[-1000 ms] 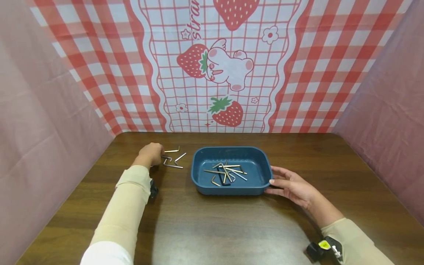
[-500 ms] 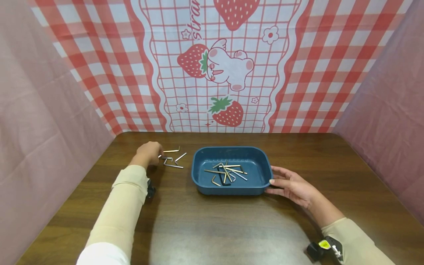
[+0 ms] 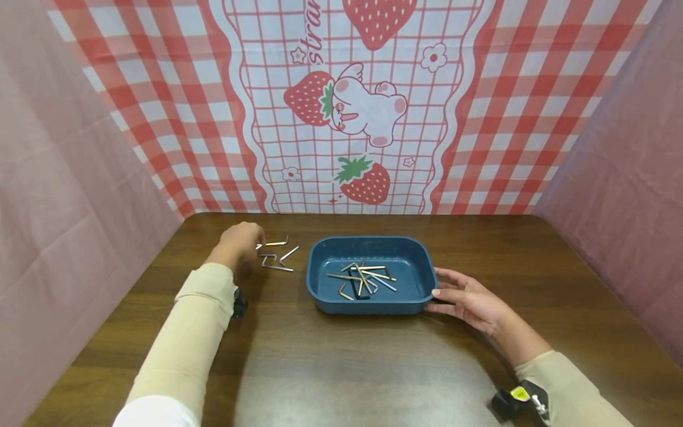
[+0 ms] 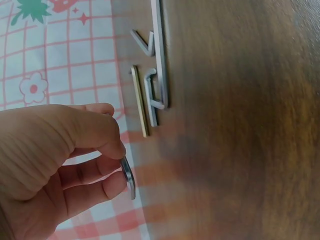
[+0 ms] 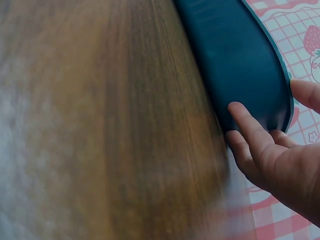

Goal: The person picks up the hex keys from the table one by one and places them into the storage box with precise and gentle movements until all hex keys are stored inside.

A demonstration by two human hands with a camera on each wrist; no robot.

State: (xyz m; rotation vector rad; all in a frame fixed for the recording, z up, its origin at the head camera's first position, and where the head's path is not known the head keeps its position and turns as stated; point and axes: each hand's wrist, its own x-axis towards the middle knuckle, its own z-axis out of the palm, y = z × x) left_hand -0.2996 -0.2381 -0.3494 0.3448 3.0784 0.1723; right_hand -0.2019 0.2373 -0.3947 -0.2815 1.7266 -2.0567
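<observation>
We've got hex keys (image 3: 344,277) in the tray (image 3: 368,308), four loose keys (image 4: 140,102) probably to go. Left hand (image 3: 240,242) pinches another key (image 4: 129,179); right hand (image 3: 475,302) touches the tray, fingers spread.

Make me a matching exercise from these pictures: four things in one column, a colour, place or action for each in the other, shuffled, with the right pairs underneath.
Column one
1. left hand
2. tray
3. right hand
4. black hex key

Column two
A. lies inside a container
B. touches the right end of a container
C. pinches a silvery hex key
D. is blue and stands on the table

Right pairs: 1-C, 2-D, 3-B, 4-A
</observation>
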